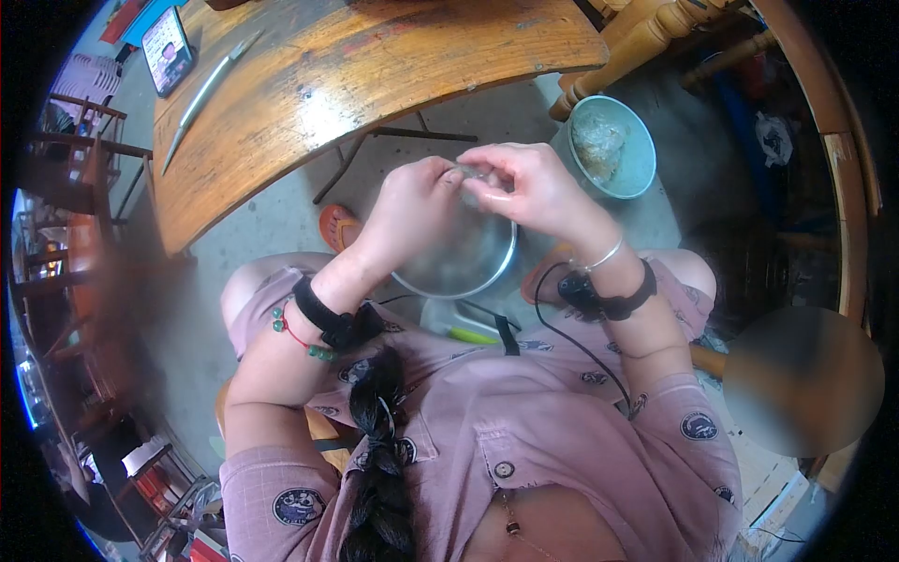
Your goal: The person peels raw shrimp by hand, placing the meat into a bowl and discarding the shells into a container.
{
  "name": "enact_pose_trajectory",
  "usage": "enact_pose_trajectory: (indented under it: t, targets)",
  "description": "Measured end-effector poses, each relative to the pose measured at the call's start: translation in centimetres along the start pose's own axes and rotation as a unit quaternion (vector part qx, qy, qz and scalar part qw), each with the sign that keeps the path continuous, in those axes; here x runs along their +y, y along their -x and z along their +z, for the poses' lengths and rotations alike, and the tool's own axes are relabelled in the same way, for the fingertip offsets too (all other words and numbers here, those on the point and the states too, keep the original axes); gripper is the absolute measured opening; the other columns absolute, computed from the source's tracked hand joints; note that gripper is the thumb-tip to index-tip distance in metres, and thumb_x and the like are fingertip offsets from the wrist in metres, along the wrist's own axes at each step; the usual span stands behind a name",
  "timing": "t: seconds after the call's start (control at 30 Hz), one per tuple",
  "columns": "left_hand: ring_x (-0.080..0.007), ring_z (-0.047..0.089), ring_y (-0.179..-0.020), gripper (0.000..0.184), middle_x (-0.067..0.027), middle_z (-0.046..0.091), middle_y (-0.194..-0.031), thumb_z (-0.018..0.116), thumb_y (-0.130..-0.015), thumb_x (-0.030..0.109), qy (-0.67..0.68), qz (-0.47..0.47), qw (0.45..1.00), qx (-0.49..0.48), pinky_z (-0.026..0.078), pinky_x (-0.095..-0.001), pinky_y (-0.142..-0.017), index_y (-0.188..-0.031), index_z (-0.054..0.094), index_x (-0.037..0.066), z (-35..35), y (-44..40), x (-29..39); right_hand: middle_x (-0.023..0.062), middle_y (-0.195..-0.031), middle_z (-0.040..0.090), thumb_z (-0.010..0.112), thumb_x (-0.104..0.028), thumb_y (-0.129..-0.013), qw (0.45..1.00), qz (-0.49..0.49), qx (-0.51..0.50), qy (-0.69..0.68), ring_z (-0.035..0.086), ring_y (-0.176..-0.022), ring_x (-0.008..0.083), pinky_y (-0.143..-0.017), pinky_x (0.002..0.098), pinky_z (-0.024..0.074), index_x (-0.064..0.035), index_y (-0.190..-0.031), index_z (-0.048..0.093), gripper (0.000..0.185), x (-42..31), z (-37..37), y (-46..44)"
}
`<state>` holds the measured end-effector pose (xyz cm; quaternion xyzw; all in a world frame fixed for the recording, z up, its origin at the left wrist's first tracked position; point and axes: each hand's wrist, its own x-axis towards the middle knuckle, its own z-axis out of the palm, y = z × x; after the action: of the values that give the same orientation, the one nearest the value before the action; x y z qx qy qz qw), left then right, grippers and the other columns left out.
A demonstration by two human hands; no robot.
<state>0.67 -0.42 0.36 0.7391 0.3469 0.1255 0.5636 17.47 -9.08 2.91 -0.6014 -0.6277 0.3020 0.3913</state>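
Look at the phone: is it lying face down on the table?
No, the phone lies on the wooden table with its lit screen facing up.

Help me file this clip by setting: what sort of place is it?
Probably a casual indoor space, perhaps a home or small eatery, judging by the wooden table, grey floor and pale-blue bucket.

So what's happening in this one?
A seated person's left hand and right hand meet at the fingertips around a small greyish item, too blurred to identify, above a round, metal-rimmed bowl. To the person's right stands a pale green bucket with a clear bag inside. A black phone lies on the brown wooden table ahead.
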Motion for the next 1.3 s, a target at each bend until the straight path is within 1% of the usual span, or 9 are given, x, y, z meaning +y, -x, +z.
enact_pose_trajectory:
  t: [0.17,0.23,0.37,0.57,0.6,0.63,0.83,1.13,1.3]
  targets:
    - [-0.0076,0.047,-0.049,0.021,0.0011,0.051,-0.062,0.052,-0.099,0.018,-0.028,0.011,1.000,0.002,0.043,-0.0249,-0.044,-0.097,0.061,-0.001,0.2,0.3,0.0,0.0129,-0.076,0.066,0.063,-0.003,-0.082,0.993,-0.074,0.041,0.082,0.065,-0.062,0.0139,-0.056,0.0243,0.0506,0.0019,-0.101,0.066,0.020,0.3,0.8,0.1]
    - [-0.0075,0.047,-0.049,0.020,0.0012,0.050,-0.062,0.052,-0.099,0.017,-0.033,0.021,0.999,-0.004,0.043,-0.0248,-0.044,-0.097,0.062,-0.001,0.2,0.3,0.0,0.0143,-0.070,0.065,0.060,-0.005,-0.083,1.000,0.002,0.009,0.029,0.067,-0.062,0.0189,-0.059,0.0301,0.0531,0.0039,-0.094,0.066,0.015,-0.1,0.6,0.1]
    - [-0.0089,0.048,-0.049,0.017,-0.0018,0.053,-0.063,0.055,-0.097,0.015,-0.038,0.063,0.997,0.023,0.043,-0.0281,-0.045,-0.097,0.061,-0.001,0.1,0.6,0.7,0.0083,-0.068,0.064,0.056,-0.005,-0.089,0.989,0.102,-0.010,-0.107,0.065,-0.058,0.0141,-0.057,0.0278,0.0523,0.0057,-0.095,0.065,0.015,-0.1,0.1,0.0]
    - [-0.0271,0.059,-0.060,0.010,-0.0139,0.060,-0.071,0.059,-0.087,0.004,-0.140,0.234,0.953,0.133,0.048,-0.0364,-0.057,-0.097,0.061,0.001,0.2,0.7,0.9,0.0022,-0.080,0.062,0.054,-0.009,-0.096,0.903,0.195,-0.030,-0.382,0.055,-0.058,0.0072,-0.055,0.0217,0.0473,0.0051,-0.105,0.061,0.018,1.5,-0.1,-0.5]
    - [-0.0325,0.062,-0.066,0.013,-0.0163,0.060,-0.075,0.060,-0.084,0.001,-0.169,0.268,0.934,0.163,0.049,-0.0376,-0.061,-0.097,0.061,0.002,0.2,0.8,0.9,0.0018,-0.081,0.062,0.054,-0.009,-0.096,0.849,0.205,-0.047,-0.485,0.052,-0.057,0.0053,-0.055,0.0204,0.0452,0.0042,-0.107,0.061,0.018,1.5,-0.1,-0.4]
    - [-0.0325,0.062,-0.066,0.013,-0.0163,0.060,-0.075,0.060,-0.084,0.001,-0.170,0.269,0.934,0.163,0.049,-0.0376,-0.061,-0.097,0.061,0.002,0.2,0.9,1.0,0.0014,-0.081,0.061,0.055,-0.009,-0.096,0.783,0.213,-0.063,-0.581,0.048,-0.057,0.0035,-0.055,0.0191,0.0431,0.0034,-0.108,0.060,0.018,1.4,0.0,-0.3]
    - [-0.0338,0.063,-0.075,0.029,-0.0155,0.062,-0.081,0.057,-0.074,-0.009,-0.213,0.297,0.911,0.191,0.050,-0.0376,-0.066,-0.100,0.059,0.003,0.0,1.1,1.2,-0.0003,-0.080,0.056,0.052,-0.008,-0.097,0.682,0.256,-0.114,-0.675,0.040,-0.054,0.0003,-0.053,0.0179,0.0387,0.0021,-0.103,0.059,0.014,1.1,1.2,0.3]
    - [-0.0326,0.064,-0.075,0.031,-0.0159,0.063,-0.081,0.053,-0.072,-0.010,-0.195,0.259,0.921,0.215,0.050,-0.0345,-0.066,-0.099,0.060,0.002,0.4,1.2,1.4,-0.0001,-0.075,0.054,0.051,-0.008,-0.097,0.755,0.215,-0.072,-0.616,0.042,-0.054,0.0016,-0.053,0.0185,0.0390,0.0013,-0.099,0.058,0.012,-1.0,1.6,0.7]
    - [-0.0296,0.061,-0.064,0.009,-0.0166,0.060,-0.073,0.057,-0.088,0.004,-0.174,0.204,0.939,0.214,0.048,-0.0340,-0.060,-0.095,0.063,0.001,0.4,0.5,1.4,0.0060,-0.082,0.062,0.050,-0.011,-0.098,0.835,0.198,0.011,-0.513,0.053,-0.058,0.0071,-0.058,0.0213,0.0459,0.0016,-0.104,0.059,0.017,0.2,1.4,0.2]
